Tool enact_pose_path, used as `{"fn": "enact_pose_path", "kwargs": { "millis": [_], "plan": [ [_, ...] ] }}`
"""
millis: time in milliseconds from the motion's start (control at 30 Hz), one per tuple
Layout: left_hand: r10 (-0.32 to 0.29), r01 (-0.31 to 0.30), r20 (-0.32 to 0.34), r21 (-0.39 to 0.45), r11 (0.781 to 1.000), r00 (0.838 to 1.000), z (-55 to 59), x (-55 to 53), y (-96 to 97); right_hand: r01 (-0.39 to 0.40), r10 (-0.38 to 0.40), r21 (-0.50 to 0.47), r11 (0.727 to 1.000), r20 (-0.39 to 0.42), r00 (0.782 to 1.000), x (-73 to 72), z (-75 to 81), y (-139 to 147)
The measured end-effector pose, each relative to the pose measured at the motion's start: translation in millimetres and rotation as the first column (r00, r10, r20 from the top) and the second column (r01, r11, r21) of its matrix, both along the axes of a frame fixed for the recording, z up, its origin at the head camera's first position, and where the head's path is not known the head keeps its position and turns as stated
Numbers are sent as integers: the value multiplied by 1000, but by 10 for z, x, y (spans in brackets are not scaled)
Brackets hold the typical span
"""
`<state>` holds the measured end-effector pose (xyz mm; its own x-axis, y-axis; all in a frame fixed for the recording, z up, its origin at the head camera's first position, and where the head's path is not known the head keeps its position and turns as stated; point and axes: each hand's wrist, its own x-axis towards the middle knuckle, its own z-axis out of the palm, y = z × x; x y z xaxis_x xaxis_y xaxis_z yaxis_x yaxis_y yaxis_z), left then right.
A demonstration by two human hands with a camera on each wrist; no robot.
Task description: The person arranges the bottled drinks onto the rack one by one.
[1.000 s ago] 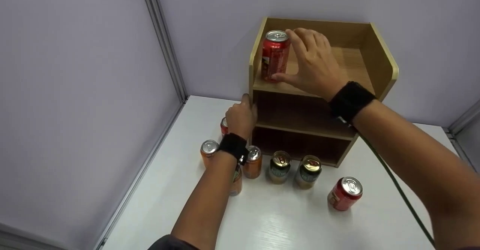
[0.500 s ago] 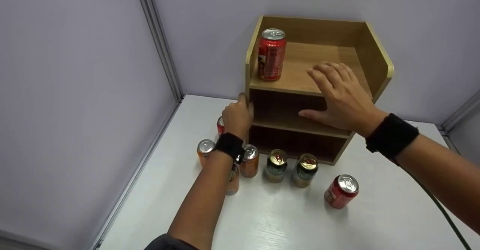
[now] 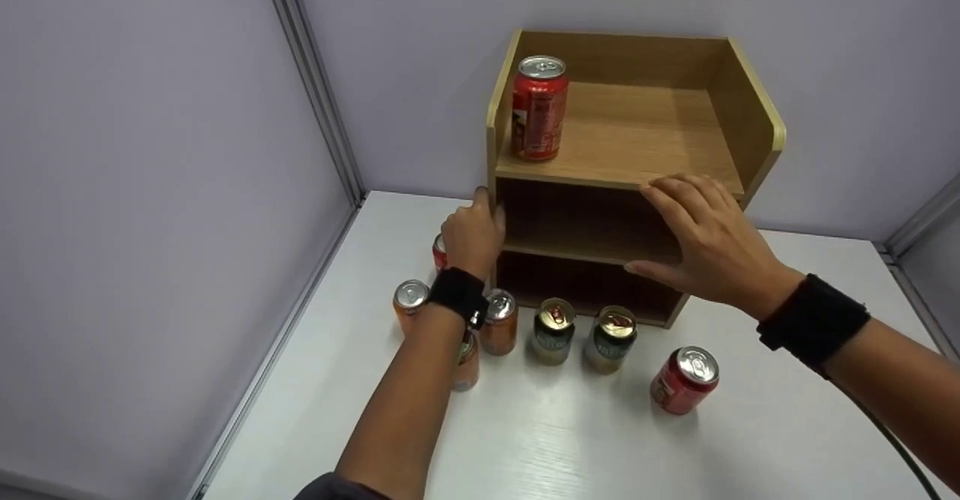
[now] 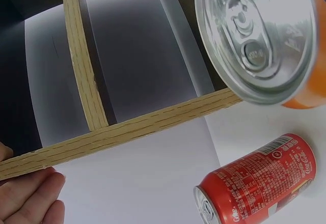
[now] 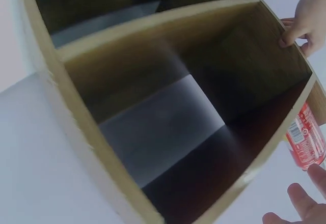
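Observation:
My left hand grips the left side panel of a wooden shelf unit. In the left wrist view, the fingers of that hand lie outside the panel's front edge. A red Coca-Cola can stands upright on the top shelf, against the left side. My right hand hovers before the unit's right half, fingers spread, thumb apart, holding nothing. The right wrist view shows its fingertips at the lower right and the red can beyond the shelf edge.
Two green-and-gold cans stand before the unit, with a red can farther right. Several orange cans are around my left forearm, and another red can is partly hidden behind my left hand. A cable trails from my right wrist.
My right hand has come away from the red can on the top shelf and moved right and down. The can stays there. My left hand keeps its grip on the side panel.

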<state>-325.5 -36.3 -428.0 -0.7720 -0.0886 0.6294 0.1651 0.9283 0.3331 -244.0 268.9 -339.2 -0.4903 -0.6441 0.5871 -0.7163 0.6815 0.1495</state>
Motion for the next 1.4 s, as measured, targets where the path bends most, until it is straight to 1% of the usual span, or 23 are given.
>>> {"fn": "enact_pose_path", "kwargs": {
  "millis": [67,200,267,400,533,767,900,1033,1133,1233,1333,1400],
  "plan": [
    [-8,8,-2,0,1000,1000,-7,9,-14,4,-3,-8,1000,5,1000,50,-62,40],
    [-16,16,4,14,1000,1000,-17,31,-87,-17,16,-25,1000,-23,1000,126,-198,88],
    [-12,11,7,22,1000,1000,-21,40,-123,-29,28,-32,999,-36,999,158,-256,108],
    [10,-10,-8,28,1000,1000,-25,58,-173,-27,27,-44,999,-22,999,236,-367,155],
    [22,-21,-24,27,999,999,-30,78,-191,-4,5,-51,999,16,1000,343,-521,225],
    [11,-9,-44,25,1000,999,-44,72,-202,47,-44,-29,998,91,995,536,-865,378],
    [10,-9,-31,34,999,999,-45,66,-224,58,-54,-30,998,141,989,609,-1047,433],
    [10,-9,-15,48,999,1000,-49,64,-241,75,-69,-32,997,171,983,655,-1192,466],
    [9,-9,0,58,998,1000,-53,67,-258,108,-99,-32,994,200,975,691,-1297,479],
    [10,-12,25,76,997,1000,-56,71,-278,150,-137,-36,988,245,960,730,-1405,494],
    [2,-6,38,106,994,999,-63,69,-290,190,-166,-50,981,303,938,770,-1510,516],
    [-24,19,33,141,990,999,-61,71,-292,226,-189,-67,972,345,919,799,-1580,531]
  ]
}}
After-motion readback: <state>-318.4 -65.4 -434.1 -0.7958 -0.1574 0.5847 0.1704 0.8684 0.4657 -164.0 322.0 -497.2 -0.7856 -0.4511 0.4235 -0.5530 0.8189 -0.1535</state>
